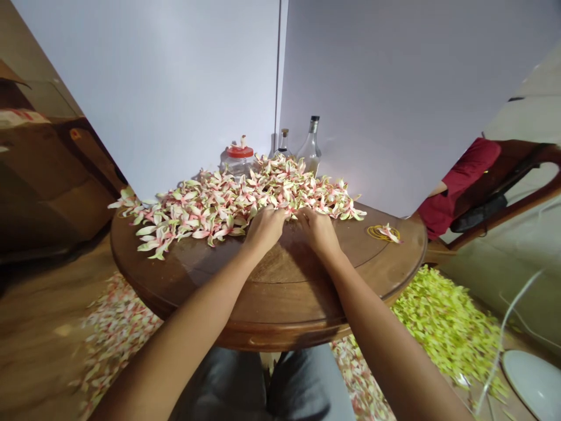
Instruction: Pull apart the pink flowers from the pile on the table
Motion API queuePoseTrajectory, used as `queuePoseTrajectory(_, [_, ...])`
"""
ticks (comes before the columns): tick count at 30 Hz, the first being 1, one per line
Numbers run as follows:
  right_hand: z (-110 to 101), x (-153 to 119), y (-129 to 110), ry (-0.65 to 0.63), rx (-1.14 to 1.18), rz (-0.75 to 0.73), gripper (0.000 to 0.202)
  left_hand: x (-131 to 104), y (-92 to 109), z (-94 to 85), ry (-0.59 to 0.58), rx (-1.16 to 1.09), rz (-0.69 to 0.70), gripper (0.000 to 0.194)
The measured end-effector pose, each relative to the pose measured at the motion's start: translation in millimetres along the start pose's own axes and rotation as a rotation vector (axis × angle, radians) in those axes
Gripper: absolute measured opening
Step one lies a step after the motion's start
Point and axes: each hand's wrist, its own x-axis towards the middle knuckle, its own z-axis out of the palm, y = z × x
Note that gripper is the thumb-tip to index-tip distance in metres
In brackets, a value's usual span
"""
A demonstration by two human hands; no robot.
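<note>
A wide heap of pink, white and pale green flower pieces (pixel 205 204) covers the back of the round wooden table (pixel 280 292). At the near edge of this heap are both hands, a small gap between them. My left hand (pixel 267 227) is closed, its fingers curled in against the flowers. Curled as well, my right hand (pixel 318 231) rests just across from it. Whatever is pinched in the fingers is hidden by the backs of the hands. To the right on the tabletop, yellow rubber bands (pixel 377 233) lie with one flower piece (pixel 389 233) on them.
Behind the heap stand a red-lidded jar (pixel 239 153) and two glass bottles (pixel 311 146), close to the wall panels. Yellow-green pieces (pixel 447 321) and more pink-white pieces (pixel 118 327) are piled on the floor. A person's red sleeve (pixel 471 166) shows at right, by a wooden chair (pixel 521 199).
</note>
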Motion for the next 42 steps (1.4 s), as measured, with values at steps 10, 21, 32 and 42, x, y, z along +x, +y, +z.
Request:
queuePoseTrajectory(10, [2.8,3.2,2.5,0.033,-0.069,-0.008,0.035,-1.5,16.8,-4.5,-0.059,0.037,0.066,0.025])
queuePoseTrajectory(21, [-4.4,3.2,-7.2,0.004,-0.19,0.149,0.045,-3.4,20.6,-7.4,-0.067,0.024,0.089,0.027])
queuePoseTrajectory(32, [1.5,1.0,-5.6,-0.009,-0.06,0.065,0.039,-1.2,18.3,-2.4,-0.058,-0.021,0.084,0.029])
queuePoseTrajectory(42, [4.4,2.7,-1.6,0.08,0.125,0.124,0.043,-2.4,13.2,-0.1,-0.016,-0.174,0.048,0.022])
